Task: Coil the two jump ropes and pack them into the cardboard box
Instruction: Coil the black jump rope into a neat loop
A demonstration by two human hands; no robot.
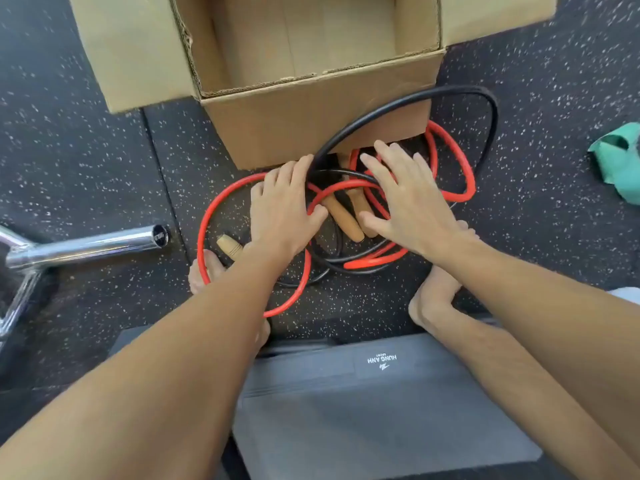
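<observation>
Wooden handles (346, 218), long axes toward cardboard box (311, 109)

A single wide-angle view from the person's head looks almost straight down at the speckled floor (554, 168), close over it. Both forearms (173, 358) reach in from the bottom edge toward the centre, and the open cardboard box (311, 109) is cut off by the top edge.

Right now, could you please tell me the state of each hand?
Left hand: open, fingers straight over the red jump rope.
Right hand: open, fingers spread above the wooden handles, gripping nothing.
</observation>
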